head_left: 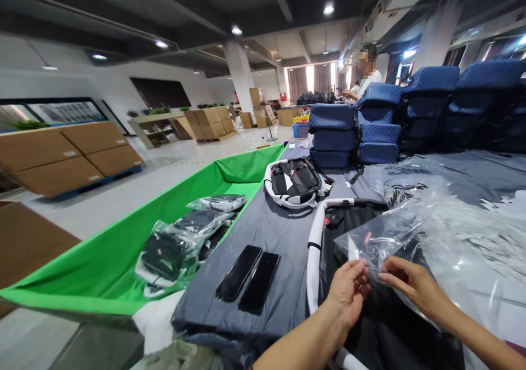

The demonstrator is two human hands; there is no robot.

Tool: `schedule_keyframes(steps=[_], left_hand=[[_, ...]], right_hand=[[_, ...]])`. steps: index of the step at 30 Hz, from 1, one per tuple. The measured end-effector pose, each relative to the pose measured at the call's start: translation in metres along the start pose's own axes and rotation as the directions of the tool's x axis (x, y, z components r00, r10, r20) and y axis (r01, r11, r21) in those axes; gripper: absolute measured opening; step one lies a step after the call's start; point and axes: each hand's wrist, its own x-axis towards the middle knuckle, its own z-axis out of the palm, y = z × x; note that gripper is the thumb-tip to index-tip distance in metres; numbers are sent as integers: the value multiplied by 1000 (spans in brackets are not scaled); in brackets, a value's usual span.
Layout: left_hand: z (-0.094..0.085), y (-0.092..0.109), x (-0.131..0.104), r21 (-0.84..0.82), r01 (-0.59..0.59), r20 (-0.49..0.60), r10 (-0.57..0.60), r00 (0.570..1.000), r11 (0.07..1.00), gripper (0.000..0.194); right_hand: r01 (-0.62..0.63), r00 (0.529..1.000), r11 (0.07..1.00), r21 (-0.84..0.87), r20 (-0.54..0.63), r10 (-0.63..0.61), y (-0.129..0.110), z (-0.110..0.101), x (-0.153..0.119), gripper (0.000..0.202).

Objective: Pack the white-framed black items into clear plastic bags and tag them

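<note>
Both hands pinch clear plastic bag [394,233]: left hand [348,290], right hand [406,282] | green bin [123,260] holds bagged items [181,244]

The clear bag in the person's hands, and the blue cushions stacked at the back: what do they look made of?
The clear bag, pinched by the left hand and right hand, looks like thin glossy plastic film: see-through, creased, catching glare. The blue cushions look like padded quilted fabric, matte, with a stitched diamond pattern; the exact textile can't be told.
</note>
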Motion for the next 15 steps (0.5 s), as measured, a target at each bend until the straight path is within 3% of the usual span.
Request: schedule_keyframes(steps=[2,4,7,9,11,13,15], left_hand=[[2,1,-1,123,-181,32,179,983,976,65],[5,3,-2,252,-351,110,334,936,902,64],[10,6,-3,349,-455,230,396,889,819,64],[10,8,-5,371,-489,285,405,869,789,63],[9,10,-8,342,-434,265,358,896,833,63],[7,9,-10,244,-207,193,162,968,947,69],[5,6,-10,99,-1,155,-14,988,995,77]], right_hand=[[-27,999,1000,-14,-32,27,1,-3,-1,53],[-35,992,999,-36,-121,30,-3,-7,1,53],[-32,963,998,45,-266,43,-15,-9,10,53],[-54,952,981,184,-287,107,-23,-8,16,55],[-66,944,963,260,-297,145,-26,-7,19,57],[-46,947,977,209,-301,109,-25,-5,17,57],[11,969,996,91,-247,12,-21,-3,13,56]])
